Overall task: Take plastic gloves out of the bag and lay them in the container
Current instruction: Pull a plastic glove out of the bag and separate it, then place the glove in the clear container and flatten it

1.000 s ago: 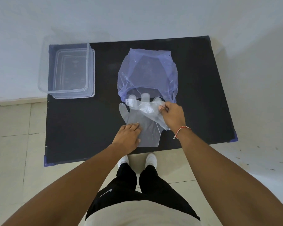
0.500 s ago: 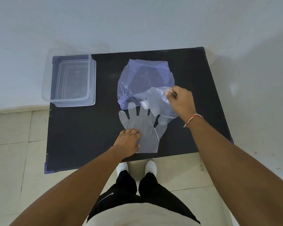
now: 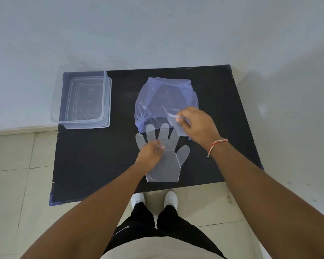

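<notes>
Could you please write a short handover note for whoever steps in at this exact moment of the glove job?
Left hand: lies on the flat gloves near the front edge of the black table; blurred, so its grip is unclear.
Right hand: pinches one clear glove, lifted above the mouth of the bluish bag.
Container: clear, at the table's far left corner, apparently with no gloves inside.
Done: some gloves are out of the bag.
Left: carry the pinched glove and the flat ones over to the container and lay them in. Whether more remain inside the bag cannot be told.
</notes>
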